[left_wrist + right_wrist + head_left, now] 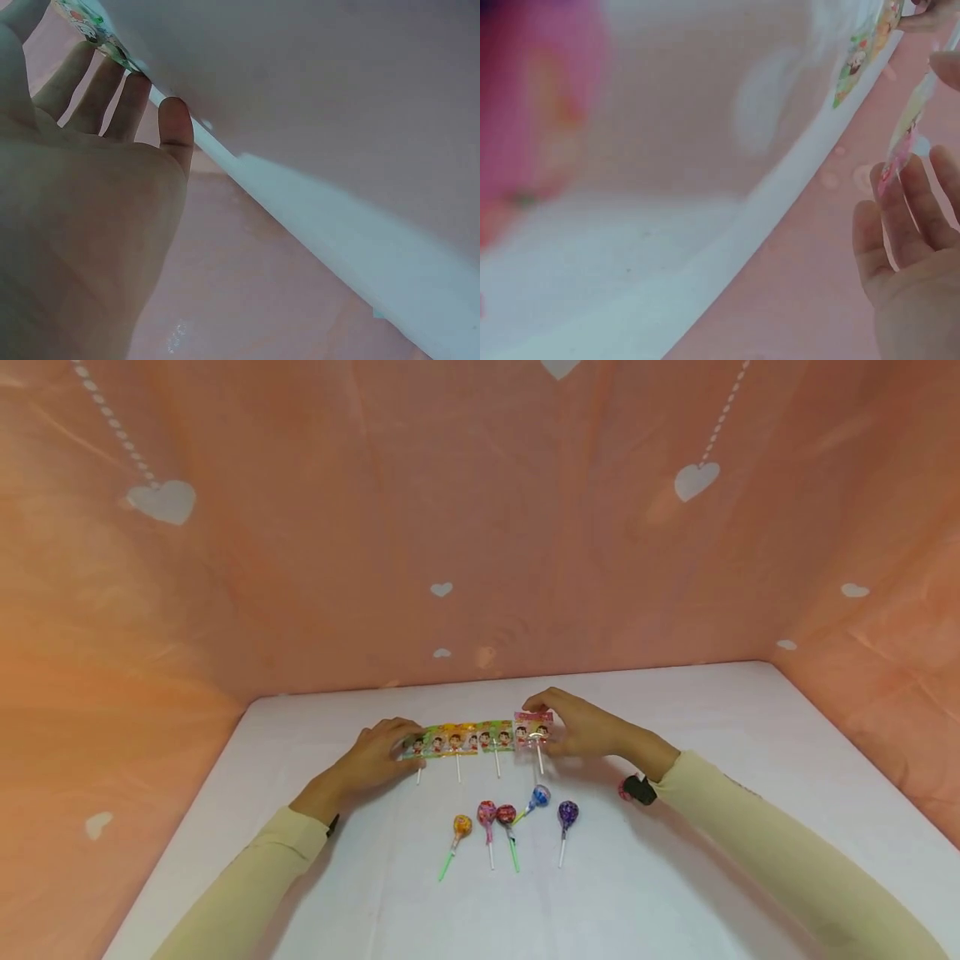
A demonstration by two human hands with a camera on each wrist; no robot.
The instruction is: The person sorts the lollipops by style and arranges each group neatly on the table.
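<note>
Legible text, brands, numbers: none resolved; lettering too small or blurred. Clock positions read from the centre of each view.

Head view: cartoon-face prints on pink packet [532, 727] at 5 o'clock; same type of print on right green packet [496, 734], orange packet [453, 738] and leftmost green packet [416, 744], all near 6. Symbols: white left heart [165, 502] at 10 and white right heart [697, 482] at 2, each on a dotted line, on the orange-pink backdrop [375, 543].

Right wrist view: pink packet near 3, seen almost edge-on, label unreadable. Left wrist view: green packet print between 10 and 11, oblique, unreadable.
</note>
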